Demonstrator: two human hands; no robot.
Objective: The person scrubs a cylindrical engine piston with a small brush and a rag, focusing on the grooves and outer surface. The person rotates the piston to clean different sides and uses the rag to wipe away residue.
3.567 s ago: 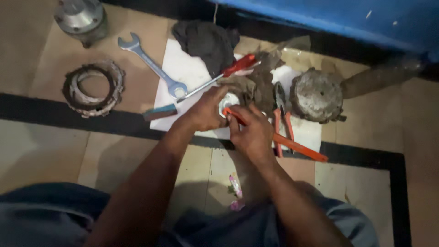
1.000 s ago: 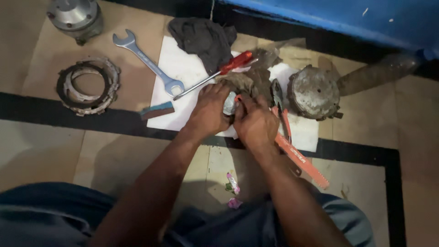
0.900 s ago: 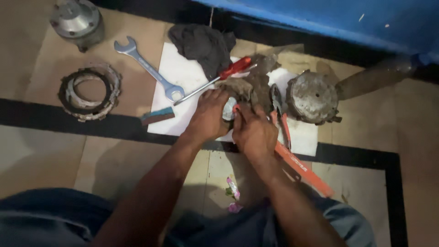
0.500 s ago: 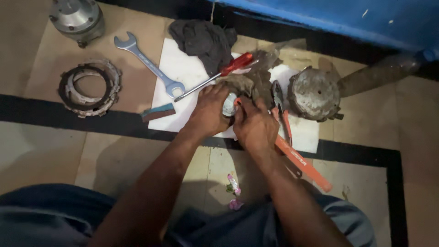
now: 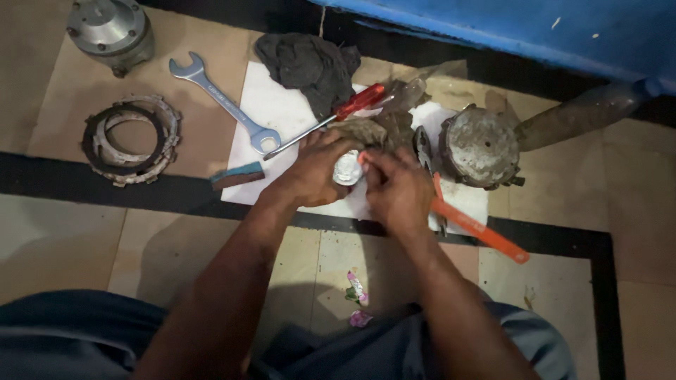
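Note:
Both hands meet over a white sheet (image 5: 282,116) on the tiled floor. My left hand (image 5: 313,172) cups a small round silvery metal part (image 5: 346,169). My right hand (image 5: 398,190) presses against the same part, pinching something thin and orange at its fingertips; what it is I cannot tell. A red-handled screwdriver (image 5: 338,116) lies just beyond the hands. A dirty brownish rag (image 5: 373,130) sits right behind the part.
A silver wrench (image 5: 222,105), dark cloth (image 5: 306,60), small teal block (image 5: 236,176), orange-handled pliers (image 5: 472,222) and a grimy round metal housing (image 5: 482,144) surround the hands. Stacked ring plates (image 5: 130,141) and a grey metal cover (image 5: 109,28) lie at left. A blue panel (image 5: 535,32) runs along the top.
Both hands have stayed together on the small metal part, shifting only slightly. The camera view has moved a little.

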